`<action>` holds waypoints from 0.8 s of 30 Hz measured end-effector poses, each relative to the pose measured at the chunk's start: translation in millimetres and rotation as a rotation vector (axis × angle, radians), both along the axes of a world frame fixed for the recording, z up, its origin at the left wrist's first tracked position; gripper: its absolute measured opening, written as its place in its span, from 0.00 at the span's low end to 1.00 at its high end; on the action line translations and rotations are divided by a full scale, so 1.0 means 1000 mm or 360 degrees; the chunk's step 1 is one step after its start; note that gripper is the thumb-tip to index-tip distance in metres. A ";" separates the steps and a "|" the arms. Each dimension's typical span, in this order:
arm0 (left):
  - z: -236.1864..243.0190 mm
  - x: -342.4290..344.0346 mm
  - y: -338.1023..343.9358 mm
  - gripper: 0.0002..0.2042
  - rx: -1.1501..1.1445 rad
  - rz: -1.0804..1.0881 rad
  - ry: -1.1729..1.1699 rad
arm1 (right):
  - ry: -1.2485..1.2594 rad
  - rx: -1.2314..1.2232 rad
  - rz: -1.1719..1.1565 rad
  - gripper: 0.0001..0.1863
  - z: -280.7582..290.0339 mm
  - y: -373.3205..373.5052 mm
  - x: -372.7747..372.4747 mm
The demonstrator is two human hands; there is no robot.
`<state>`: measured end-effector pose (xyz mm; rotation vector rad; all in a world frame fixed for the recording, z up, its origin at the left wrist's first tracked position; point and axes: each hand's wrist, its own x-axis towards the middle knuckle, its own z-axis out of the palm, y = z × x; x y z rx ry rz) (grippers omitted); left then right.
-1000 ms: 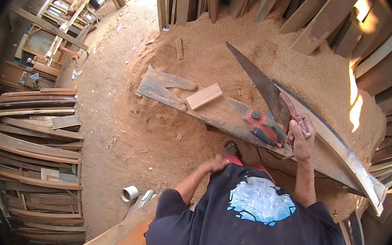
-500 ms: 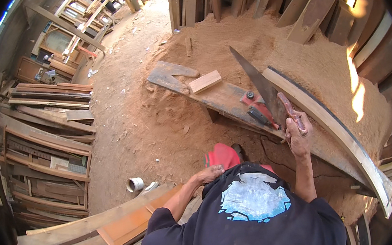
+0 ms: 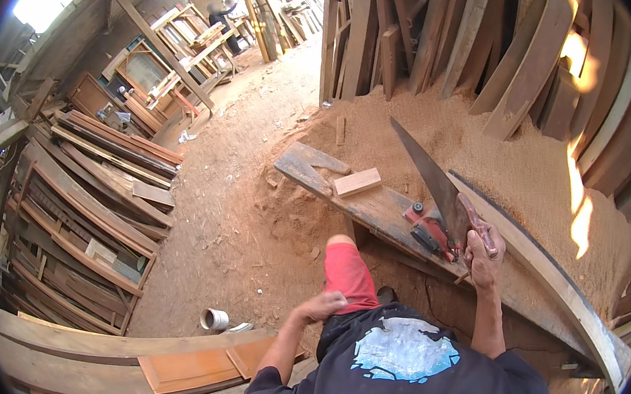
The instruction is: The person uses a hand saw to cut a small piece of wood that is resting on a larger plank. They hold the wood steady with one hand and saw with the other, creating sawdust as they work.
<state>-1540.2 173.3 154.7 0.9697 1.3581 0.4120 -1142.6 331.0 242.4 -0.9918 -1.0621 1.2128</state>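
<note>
- Far left: stacked boards (image 3: pixel 106 194) lie in rows, long edges roughly parallel, many of them bowed by the lens.
- Lower left: wide planks (image 3: pixel 78 337) lie side by side; an orange-brown panel (image 3: pixel 188 370) rests on them, near your left elbow.
- Left of centre: a white container (image 3: pixel 213 319) lies on its side on the dusty ground, just beyond the wide planks, its open end facing left.
- Left hand: your left hand (image 3: pixel 324 305) is at the left edge of your red shorts (image 3: pixel 349 273); its fingers are curled into a loose fist; you cannot tell from this view whether it touches the cloth.
- Centre: a notched board (image 3: pixel 386 217) runs from upper left to lower right in front of you, forked end away from you; a pale wooden block (image 3: pixel 357 182) lies on it near the fork.
- Right of centre: a red and black power tool (image 3: pixel 426 230) sits on the notched board, left of your right hand.
- Handsaw: the handsaw (image 3: pixel 442 188) is raised at your right side; its blade points up and to the left, tip away from you, and partly overlaps the power tool in view; contact between them cannot be told.
- Right hand: your right hand (image 3: pixel 483 257) grips the brown saw handle (image 3: pixel 477 215), fingers closed around it.
- Far right: a curved beam (image 3: pixel 546 266) lies to the right of your right hand; sawdust (image 3: pixel 513 155) is heaped beyond it; upright boards (image 3: pixel 451 24) lean behind the heap.
</note>
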 end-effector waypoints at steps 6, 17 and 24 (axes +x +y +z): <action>0.067 -0.111 0.069 0.08 0.0879 0.1253 0.0274 | -0.0045 0.0103 -0.0030 0.13 0.017 0.001 -0.006; 0.060 -0.152 0.280 0.26 0.0859 0.0770 0.0557 | -0.0110 0.0193 -0.0222 0.13 0.009 0.015 -0.028; 0.016 -0.077 0.391 0.40 0.1147 -0.0262 0.1887 | -0.0186 -0.0076 -0.0334 0.16 0.007 0.028 -0.035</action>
